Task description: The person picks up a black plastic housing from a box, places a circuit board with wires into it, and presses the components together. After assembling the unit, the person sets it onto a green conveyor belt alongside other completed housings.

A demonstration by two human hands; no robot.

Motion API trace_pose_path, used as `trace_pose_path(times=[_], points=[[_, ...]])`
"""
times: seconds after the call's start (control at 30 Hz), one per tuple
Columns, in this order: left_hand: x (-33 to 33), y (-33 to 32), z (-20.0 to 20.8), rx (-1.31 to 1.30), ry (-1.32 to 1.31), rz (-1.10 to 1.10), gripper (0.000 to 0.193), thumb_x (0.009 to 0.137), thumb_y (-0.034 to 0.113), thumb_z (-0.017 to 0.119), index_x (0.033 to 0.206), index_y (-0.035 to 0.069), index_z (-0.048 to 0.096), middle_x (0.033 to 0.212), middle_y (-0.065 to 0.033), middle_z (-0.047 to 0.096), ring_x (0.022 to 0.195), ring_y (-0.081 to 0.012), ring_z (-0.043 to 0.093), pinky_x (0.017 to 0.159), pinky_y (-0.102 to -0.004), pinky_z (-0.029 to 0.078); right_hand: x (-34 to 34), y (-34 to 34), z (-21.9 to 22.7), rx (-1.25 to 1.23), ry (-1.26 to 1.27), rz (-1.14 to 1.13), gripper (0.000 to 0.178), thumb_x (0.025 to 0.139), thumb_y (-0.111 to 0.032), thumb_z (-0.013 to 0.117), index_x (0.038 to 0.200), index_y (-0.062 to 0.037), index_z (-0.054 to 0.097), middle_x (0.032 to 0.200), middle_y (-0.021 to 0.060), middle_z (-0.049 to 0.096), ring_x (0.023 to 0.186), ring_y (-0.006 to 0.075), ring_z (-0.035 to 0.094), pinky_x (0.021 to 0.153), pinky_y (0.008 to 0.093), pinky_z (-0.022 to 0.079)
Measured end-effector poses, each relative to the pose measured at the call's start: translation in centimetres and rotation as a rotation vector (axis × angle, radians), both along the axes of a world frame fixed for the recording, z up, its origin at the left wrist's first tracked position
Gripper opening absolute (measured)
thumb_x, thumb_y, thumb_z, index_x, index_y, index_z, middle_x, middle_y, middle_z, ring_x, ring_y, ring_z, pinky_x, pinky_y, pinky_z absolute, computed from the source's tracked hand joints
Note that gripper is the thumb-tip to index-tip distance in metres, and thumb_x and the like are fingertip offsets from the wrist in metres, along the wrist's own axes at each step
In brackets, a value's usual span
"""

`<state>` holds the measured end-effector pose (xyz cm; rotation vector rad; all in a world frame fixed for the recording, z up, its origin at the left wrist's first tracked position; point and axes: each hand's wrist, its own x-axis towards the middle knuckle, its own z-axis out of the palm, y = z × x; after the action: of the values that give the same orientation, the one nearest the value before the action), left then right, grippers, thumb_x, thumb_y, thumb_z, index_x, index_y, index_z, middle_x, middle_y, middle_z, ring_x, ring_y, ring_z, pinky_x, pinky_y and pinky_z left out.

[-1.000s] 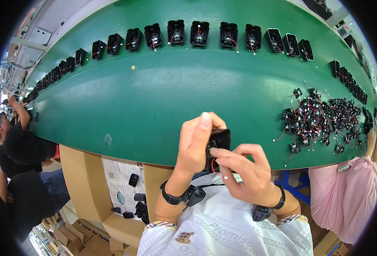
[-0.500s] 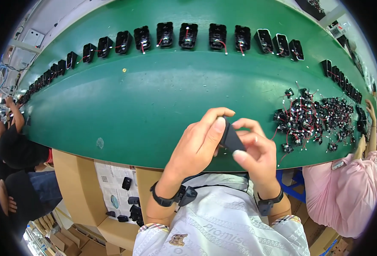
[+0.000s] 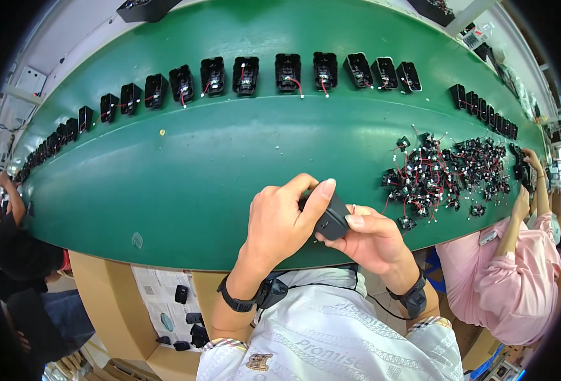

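Between my two hands, above the near edge of the green table (image 3: 198, 178), is a black plastic housing (image 3: 332, 222). My left hand (image 3: 283, 219) grips it from the left, thumb along its upper side. Fingers of my right hand (image 3: 376, 238) close on its right lower end, the thumb pressing its edge. A thin light-coloured bit sticks up near the right thumb, too small to name. To the right lies a heap of small black parts with red wires (image 3: 436, 171).
Open black housings (image 3: 288, 73) with red wires stand in a curved row along the far side. More housings (image 3: 483, 109) line the right. A cardboard box (image 3: 112, 305) holding several black pieces sits below the edge. A pink-clothed person (image 3: 502, 273) works at right; another person (image 3: 23, 222) at left.
The black housing has turned in my hands, showing a broader face. My right hand has shifted lower, its fingers now under the housing. The whole view has shifted slightly.
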<state>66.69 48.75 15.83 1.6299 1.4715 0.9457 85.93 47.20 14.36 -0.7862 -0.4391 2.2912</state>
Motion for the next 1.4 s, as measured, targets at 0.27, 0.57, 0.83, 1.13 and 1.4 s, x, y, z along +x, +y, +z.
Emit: trace_pose_path(times=[0.27, 0.57, 0.83, 1.13, 1.4], points=[[-0.3, 0.9, -1.1, 0.475, -0.086, -0.077, 0.032, 0.088, 0.037, 0.069, 0.092, 0.005, 0.066, 0.069, -0.0121, 0.062, 0.057, -0.0274, 0.061, 0.053, -0.0345, 0.048, 1.0, 0.6, 2.2, 0.096, -0.155, 0.095, 0.028, 0.091, -0.012, 0.065, 0.114, 0.0026, 0.064, 0.119, 0.0143, 0.064, 0.109, 0.0239, 0.064, 0.096, 0.0396, 0.054], [-0.8, -0.2, -2.4, 0.586, -0.379, -0.226, 0.044, 0.104, 0.033, 0.047, 0.123, -0.005, 0.058, 0.114, -0.0192, 0.065, 0.091, -0.0292, 0.064, 0.075, -0.0366, 0.053, -1.1, -0.9, 3.4, 1.153, -0.758, -0.123, 0.04, 0.075, -0.005, 0.082, 0.114, -0.003, 0.072, 0.121, 0.016, 0.056, 0.103, 0.0244, 0.066, 0.085, 0.0344, 0.056], [-0.4, -0.4, -0.3, 0.108, -0.426, -0.099, 0.03, 0.087, 0.009, 0.068, 0.116, 0.0, 0.065, 0.106, -0.0124, 0.064, 0.09, -0.0176, 0.063, 0.073, -0.0277, 0.052, -0.5, 0.5, 2.9, 0.955, -0.755, -0.1, 0.028, 0.078, -0.006, 0.08, 0.104, -0.0001, 0.071, 0.121, 0.0127, 0.057, 0.099, 0.0209, 0.064, 0.085, 0.0324, 0.055], [0.8, 2.8, 1.2, -0.019, -0.18, 0.004, 0.023, 0.087, 0.019, 0.074, 0.093, -0.003, 0.07, 0.058, 0.0051, 0.05, 0.052, -0.0005, 0.043, 0.044, -0.0204, 0.029, 1.2, 3.1, 1.7, 0.026, -0.03, 0.098, 0.025, 0.097, -0.021, 0.062, 0.109, -0.0004, 0.064, 0.106, 0.0111, 0.069, 0.106, 0.0254, 0.067, 0.085, 0.032, 0.055], [0.2, 2.3, 2.1, 0.003, -0.333, -0.132, 0.037, 0.096, 0.027, 0.06, 0.12, -0.002, 0.064, 0.076, -0.0021, 0.059, 0.06, -0.0069, 0.052, 0.053, -0.0203, 0.039, 3.7, 3.7, 3.4, 0.291, -0.216, 0.028, 0.028, 0.09, -0.018, 0.066, 0.106, 0.0053, 0.066, 0.101, 0.01, 0.069, 0.096, 0.0198, 0.065, 0.085, 0.0342, 0.051]])
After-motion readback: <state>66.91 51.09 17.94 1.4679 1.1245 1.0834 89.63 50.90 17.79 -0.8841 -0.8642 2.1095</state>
